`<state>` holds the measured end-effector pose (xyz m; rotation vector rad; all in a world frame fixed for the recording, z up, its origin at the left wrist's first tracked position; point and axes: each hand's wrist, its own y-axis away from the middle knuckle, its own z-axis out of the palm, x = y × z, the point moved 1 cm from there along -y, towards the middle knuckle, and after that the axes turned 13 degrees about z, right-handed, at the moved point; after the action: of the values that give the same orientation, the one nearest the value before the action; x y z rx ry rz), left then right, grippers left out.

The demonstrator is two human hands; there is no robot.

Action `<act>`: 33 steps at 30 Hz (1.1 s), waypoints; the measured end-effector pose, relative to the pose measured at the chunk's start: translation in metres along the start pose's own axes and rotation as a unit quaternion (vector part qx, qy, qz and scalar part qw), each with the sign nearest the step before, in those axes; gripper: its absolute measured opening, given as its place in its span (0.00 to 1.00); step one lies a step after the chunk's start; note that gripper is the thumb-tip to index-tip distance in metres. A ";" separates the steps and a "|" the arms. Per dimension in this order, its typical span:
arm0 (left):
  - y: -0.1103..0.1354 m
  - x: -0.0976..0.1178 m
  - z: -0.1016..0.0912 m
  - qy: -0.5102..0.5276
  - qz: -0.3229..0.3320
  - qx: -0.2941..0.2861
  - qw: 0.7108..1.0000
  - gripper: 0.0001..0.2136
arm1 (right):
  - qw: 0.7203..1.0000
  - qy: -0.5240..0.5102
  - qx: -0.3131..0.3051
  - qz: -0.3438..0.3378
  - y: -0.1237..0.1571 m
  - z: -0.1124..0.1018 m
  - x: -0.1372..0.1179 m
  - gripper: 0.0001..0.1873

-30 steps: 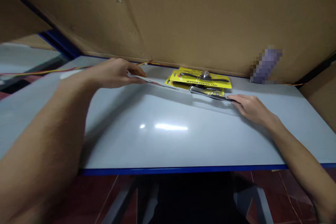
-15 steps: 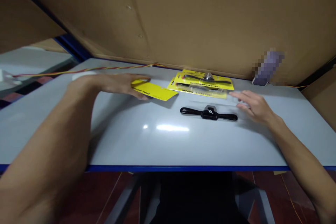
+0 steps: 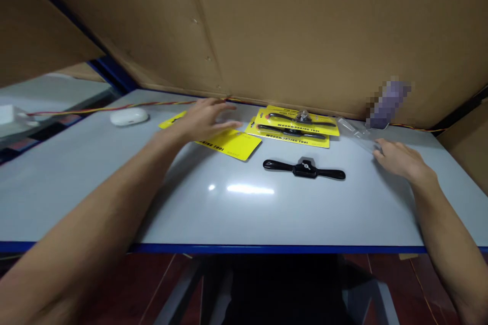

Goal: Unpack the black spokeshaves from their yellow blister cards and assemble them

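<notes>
A black two-handled spokeshave (image 3: 304,168) lies loose on the pale table (image 3: 267,213). Behind it sit two stacked yellow blister packs (image 3: 295,127), each with the same tool inside. My left hand (image 3: 208,119) is stretched out flat, fingers apart, just over a loose yellow backing card (image 3: 231,143). My right hand (image 3: 400,160) is at the right, its fingers curled on the end of a clear plastic blister shell (image 3: 354,133) that rests low against the table.
A white earbud case (image 3: 128,116) lies at the far left, with a red-yellow twisted cable (image 3: 114,107) along the back edge. Cardboard panels (image 3: 305,30) wall the back and sides. A blurred purple object (image 3: 387,104) stands at the back right. The blue front edge (image 3: 267,249) is near me.
The package came apart: the spokeshave dropped onto the table, my left hand carried the yellow card left and let it go, and my right hand drew the clear shell off to the right.
</notes>
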<state>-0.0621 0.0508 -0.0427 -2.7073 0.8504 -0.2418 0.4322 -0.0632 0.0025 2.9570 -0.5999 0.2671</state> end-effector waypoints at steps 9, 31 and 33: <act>-0.013 0.081 0.032 0.089 0.123 0.004 0.988 0.32 | 0.977 -0.094 0.132 -0.136 -0.003 0.017 -0.028 0.34; -0.010 0.081 0.024 0.178 0.192 0.166 0.951 0.17 | 0.977 -0.126 0.140 -0.101 -0.023 0.035 -0.022 0.29; -0.009 0.083 0.021 0.165 0.192 0.178 0.951 0.17 | 0.977 -0.141 0.135 -0.085 -0.023 0.034 -0.020 0.29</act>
<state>0.0148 0.0145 -0.0541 -2.1458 1.2648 -0.6978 0.4282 -0.0390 -0.0367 3.3160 -0.3578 -0.1003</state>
